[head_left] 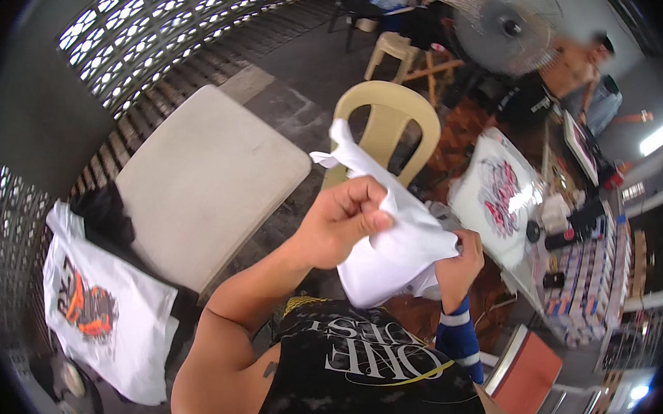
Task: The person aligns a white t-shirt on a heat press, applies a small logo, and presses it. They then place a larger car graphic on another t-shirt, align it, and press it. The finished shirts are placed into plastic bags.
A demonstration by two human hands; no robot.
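Note:
A plain white shirt [392,253] hangs bunched in front of my chest, held up between both hands. My left hand [348,221] is closed, pinching the cloth between thumb and fingers near its upper middle. At the shirt's right side, my right hand [462,265] grips a fold, with its fingers partly hidden by the fabric. A loose end of the shirt sticks up past my left hand, overlapping the beige plastic chair [417,135] behind it. A blue band with white stripes [458,340] wraps my right forearm.
A pale folding table [206,177] stands ahead left. Left of it hangs a white shirt with an orange print [100,311]. On the right, a red-printed white cloth [492,192] lies near stacked boxes [587,289]. A standing fan [511,25] and another person [572,71] are farther back.

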